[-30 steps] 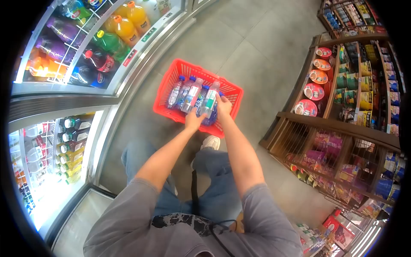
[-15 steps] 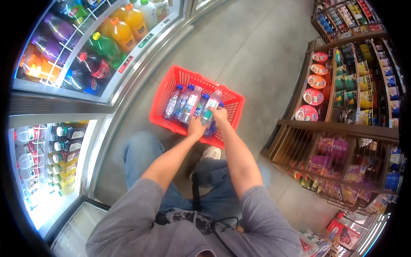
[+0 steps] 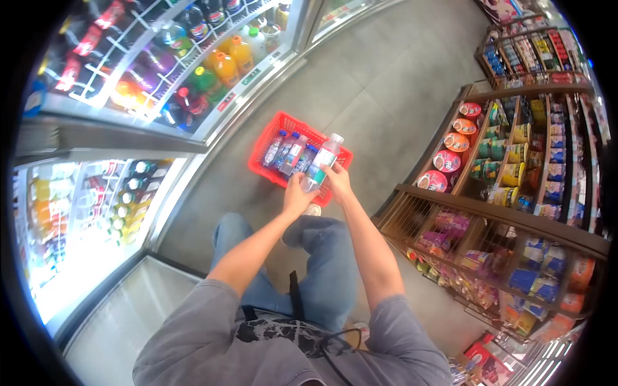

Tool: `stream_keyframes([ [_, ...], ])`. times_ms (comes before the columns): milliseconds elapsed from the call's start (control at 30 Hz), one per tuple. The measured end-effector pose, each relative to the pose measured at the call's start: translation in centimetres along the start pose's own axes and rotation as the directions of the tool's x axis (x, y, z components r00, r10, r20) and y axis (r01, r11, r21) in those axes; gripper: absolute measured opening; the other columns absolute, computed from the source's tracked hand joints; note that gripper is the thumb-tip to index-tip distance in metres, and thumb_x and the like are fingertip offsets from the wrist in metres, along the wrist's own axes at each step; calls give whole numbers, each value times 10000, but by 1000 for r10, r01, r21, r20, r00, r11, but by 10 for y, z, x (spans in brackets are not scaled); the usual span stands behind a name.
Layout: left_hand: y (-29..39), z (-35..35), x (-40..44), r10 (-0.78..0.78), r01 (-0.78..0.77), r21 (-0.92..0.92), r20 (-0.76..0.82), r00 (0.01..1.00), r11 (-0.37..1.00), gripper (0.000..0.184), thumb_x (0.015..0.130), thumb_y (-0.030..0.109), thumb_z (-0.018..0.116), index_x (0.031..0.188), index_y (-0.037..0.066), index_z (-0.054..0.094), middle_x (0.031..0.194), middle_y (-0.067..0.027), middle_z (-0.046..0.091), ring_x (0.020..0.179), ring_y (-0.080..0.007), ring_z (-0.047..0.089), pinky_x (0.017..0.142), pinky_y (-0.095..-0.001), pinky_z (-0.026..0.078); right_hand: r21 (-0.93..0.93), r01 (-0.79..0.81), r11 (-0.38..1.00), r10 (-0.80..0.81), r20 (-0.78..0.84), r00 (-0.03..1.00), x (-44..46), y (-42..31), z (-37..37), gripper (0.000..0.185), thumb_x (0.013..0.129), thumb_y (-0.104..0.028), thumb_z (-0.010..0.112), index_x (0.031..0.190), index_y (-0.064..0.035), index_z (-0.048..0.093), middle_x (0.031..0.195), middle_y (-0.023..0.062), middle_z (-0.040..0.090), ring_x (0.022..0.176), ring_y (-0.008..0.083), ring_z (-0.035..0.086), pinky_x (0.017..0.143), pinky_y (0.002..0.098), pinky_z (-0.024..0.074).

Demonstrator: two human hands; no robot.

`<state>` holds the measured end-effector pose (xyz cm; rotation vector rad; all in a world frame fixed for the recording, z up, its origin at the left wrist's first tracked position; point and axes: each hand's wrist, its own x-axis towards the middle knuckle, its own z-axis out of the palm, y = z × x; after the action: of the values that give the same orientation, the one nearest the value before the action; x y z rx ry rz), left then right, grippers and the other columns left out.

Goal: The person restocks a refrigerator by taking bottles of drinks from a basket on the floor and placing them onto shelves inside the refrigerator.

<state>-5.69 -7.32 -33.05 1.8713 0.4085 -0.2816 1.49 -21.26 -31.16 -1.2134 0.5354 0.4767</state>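
A clear bottle [image 3: 324,157] with a white cap and a white-and-green label is held up over the red shopping basket [image 3: 262,168]. My left hand [image 3: 297,195] grips its lower end. Higher up on the right side, my right hand [image 3: 337,179] is closed round the same bottle. The basket stands on the floor before my feet. Several bottles lie side by side in it, among them a blue-capped bottle [image 3: 273,148] and a clear bottle with a pinkish label [image 3: 294,155]. The held bottle hides part of the basket's right side.
At left stands a lit drinks cooler, its lower door [image 3: 129,309] open beside my knee. Orange juice bottles [image 3: 226,67] fill part of an upper shelf. A dark brown shelf unit [image 3: 412,193] with cup noodles [image 3: 446,161] and snack packs runs along the right. Grey floor [image 3: 360,83] lies between.
Both hands have lifted the bottle up out of the basket, closer to me. The view has shifted, showing more of the cooler, and my body is higher above the basket.
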Motion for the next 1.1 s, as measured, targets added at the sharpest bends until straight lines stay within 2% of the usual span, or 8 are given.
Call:
stream_keyframes([
  [233,135,-107,-102,24,-24,-89,0,1000,996,801,777,323,803,1395,-24,432,1278,-209,556,1196,-321,545,1010,-394,433,-150,75,986,-55,133,990,-134,-116,90,410,893,-72,679,1270,36,560,1164,112,661,1027,173,638,885,322,514],
  [300,147,-130,-113,-36,103,-470,150,988,876,678,871,281,736,1412,12,429,1269,-131,581,1156,-212,573,966,-348,461,-142,108,984,-77,207,975,-171,-151,120,452,883,-76,698,1294,43,549,1164,112,666,1038,166,636,904,320,504],
  [433,246,-226,-160,47,138,-557,305,951,819,583,890,220,713,1377,3,478,1246,-96,607,1157,-148,559,973,-331,458,-195,179,964,-115,300,947,-241,-211,170,426,882,-73,697,1277,22,568,1133,104,675,998,158,647,881,318,512],
  [567,274,-271,-195,186,-84,-492,162,969,866,608,866,226,745,1379,32,484,1212,-56,625,1093,-110,556,948,-329,466,-222,260,940,-148,424,894,-290,-247,221,453,872,-44,681,1299,28,547,1151,100,662,1019,170,638,885,321,515],
  [633,281,-297,-205,219,-191,-305,59,974,933,717,789,295,808,1373,29,486,1142,-83,646,1023,-157,596,908,-336,483,-140,286,948,-184,494,850,-302,-251,245,457,870,-16,671,1303,35,538,1149,101,660,1025,172,637,898,321,506],
  [767,321,-339,-252,237,-244,-363,-65,969,899,785,754,314,824,1389,35,456,1142,-95,651,1038,-184,608,906,-338,480,-199,392,898,-212,584,784,-366,-286,291,446,848,0,691,1272,25,559,1141,94,667,1033,167,639,911,308,491],
  [900,324,-365,-273,283,-328,-264,-195,939,907,779,774,234,820,1401,18,412,1157,-101,643,1033,-170,617,905,-324,484,-193,451,871,-178,731,658,-393,-302,331,429,848,22,685,1257,29,556,1132,98,668,1033,155,633,910,308,491],
  [1100,340,-410,-307,304,-400,-279,-330,894,873,797,764,178,819,1412,14,385,1203,-130,626,1069,-211,632,918,-355,503,-184,555,812,-104,888,447,-410,-312,383,585,805,26,731,1337,49,487,1213,128,633,1111,201,618,973,335,478],
])
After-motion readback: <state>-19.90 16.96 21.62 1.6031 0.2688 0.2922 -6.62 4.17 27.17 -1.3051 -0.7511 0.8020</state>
